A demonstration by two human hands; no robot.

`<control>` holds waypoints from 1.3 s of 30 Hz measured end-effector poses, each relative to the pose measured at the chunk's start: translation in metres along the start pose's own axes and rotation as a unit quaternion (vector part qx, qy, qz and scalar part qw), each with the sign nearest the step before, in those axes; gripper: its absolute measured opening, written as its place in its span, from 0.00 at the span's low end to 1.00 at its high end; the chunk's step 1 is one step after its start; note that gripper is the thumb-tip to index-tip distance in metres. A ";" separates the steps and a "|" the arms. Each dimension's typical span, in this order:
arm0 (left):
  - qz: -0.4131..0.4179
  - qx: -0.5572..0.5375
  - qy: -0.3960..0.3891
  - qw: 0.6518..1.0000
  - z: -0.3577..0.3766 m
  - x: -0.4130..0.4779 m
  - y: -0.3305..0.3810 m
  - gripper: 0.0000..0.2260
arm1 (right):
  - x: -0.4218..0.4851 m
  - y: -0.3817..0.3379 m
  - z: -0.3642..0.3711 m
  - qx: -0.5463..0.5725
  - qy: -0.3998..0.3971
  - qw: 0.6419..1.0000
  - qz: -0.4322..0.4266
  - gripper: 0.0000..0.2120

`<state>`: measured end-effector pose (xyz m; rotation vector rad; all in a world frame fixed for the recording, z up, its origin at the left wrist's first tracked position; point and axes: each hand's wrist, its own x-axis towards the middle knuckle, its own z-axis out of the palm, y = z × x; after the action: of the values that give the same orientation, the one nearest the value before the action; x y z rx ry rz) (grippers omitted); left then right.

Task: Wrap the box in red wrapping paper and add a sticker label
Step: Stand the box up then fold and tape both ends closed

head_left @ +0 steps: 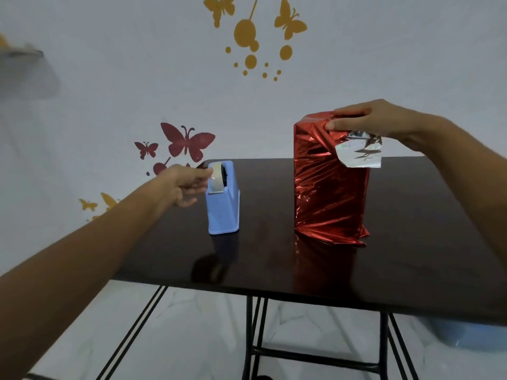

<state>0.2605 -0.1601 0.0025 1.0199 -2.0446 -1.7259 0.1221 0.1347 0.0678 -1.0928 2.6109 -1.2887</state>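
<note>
Under the right hand [375, 119], red wrapping paper [329, 193] hides the box entirely; the left hand's [186, 185] fingertips [203, 176] blur at the tape [218, 175].

Wide gap between tape dispenser [223, 204] and box [329, 193]

Everything we see of the person is bare, uncovered from the picture's edges onward. The left forearm [82, 256] looks broad near the camera and narrows to a slim wrist before the left hand [186, 185]. The right forearm [466, 165] is just as bare, with a slim wrist too, and the right hand [367, 119] shows a short thumbnail [330, 124].
</note>
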 end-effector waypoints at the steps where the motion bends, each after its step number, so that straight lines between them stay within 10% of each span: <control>1: -0.007 -0.008 0.003 1.000 0.000 -0.001 0.003 0.06 | 0.000 0.000 0.000 0.002 -0.001 1.000 -0.001 0.25; 25: 0.160 -0.168 -0.061 0.971 0.015 -0.006 -0.030 0.03 | 0.004 0.002 0.003 0.010 0.009 1.000 0.000 0.33; 39: -0.047 -0.232 -0.026 0.971 0.036 -0.021 -0.037 0.15 | 0.006 0.004 0.002 0.019 0.006 1.000 -0.002 0.25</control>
<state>0.2655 -0.1212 -0.0368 0.9331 -1.5214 -2.1587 0.1159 0.1309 0.0650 -1.0886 2.5839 -1.3439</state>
